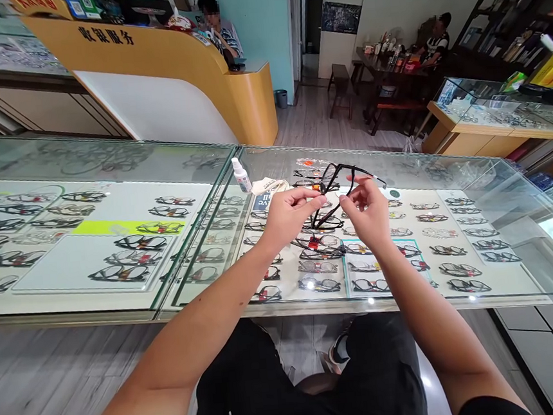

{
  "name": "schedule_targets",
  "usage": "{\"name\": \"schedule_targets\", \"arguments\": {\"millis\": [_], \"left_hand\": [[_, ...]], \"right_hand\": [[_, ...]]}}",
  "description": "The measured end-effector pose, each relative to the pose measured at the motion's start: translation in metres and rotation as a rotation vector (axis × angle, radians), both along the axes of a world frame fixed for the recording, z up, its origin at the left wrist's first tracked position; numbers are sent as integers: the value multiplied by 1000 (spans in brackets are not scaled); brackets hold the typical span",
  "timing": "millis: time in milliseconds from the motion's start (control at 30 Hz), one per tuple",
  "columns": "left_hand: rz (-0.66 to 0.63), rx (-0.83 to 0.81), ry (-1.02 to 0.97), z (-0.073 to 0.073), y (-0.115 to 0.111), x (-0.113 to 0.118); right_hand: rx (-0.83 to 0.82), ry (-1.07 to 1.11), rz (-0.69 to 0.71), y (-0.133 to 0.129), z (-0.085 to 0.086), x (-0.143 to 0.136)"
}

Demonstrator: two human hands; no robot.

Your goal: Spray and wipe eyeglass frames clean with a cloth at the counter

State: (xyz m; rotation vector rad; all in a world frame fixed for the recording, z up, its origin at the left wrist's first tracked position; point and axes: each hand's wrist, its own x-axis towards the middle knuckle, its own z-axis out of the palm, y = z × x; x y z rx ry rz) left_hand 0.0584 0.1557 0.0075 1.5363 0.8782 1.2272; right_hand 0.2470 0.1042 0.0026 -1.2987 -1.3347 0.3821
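Note:
A pair of black-framed eyeglasses [353, 173] is held up above the glass counter top, tilted, with its temples apart. My left hand [292, 211] is closed in a pinch on the left side of the frame. On the other side, my right hand [370, 211] grips the eyeglasses between thumb and fingers. Left of the hands, a small white spray bottle [241, 175] stands on the glass. Beside it lie a crumpled cream cloth [269, 186] and a dark blue printed piece [259, 203], partly hidden behind my left hand.
Under the glass, the display counter [459, 304] holds many eyeglasses in rows. An adjoining case [67, 303] extends left. Beyond are a wooden cashier desk [253, 106] with a seated person [225, 37], and another person [436, 45] at a dark table [389, 62].

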Motion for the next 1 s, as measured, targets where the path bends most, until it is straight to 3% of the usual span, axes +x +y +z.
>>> {"name": "schedule_targets", "arguments": {"millis": [400, 767, 867, 1000], "left_hand": [[46, -85, -165, 7, 5, -5], [124, -222, -368, 6, 23, -13], [135, -209, -346, 3, 25, -13], [181, -174, -289, 0, 20, -7]], "right_hand": [[-22, 94, 8, 6, -4, 10], [-178, 187, 6, 9, -6, 12], [-155, 45, -40, 6, -4, 13], [68, -354, -268, -3, 3, 6]]}}
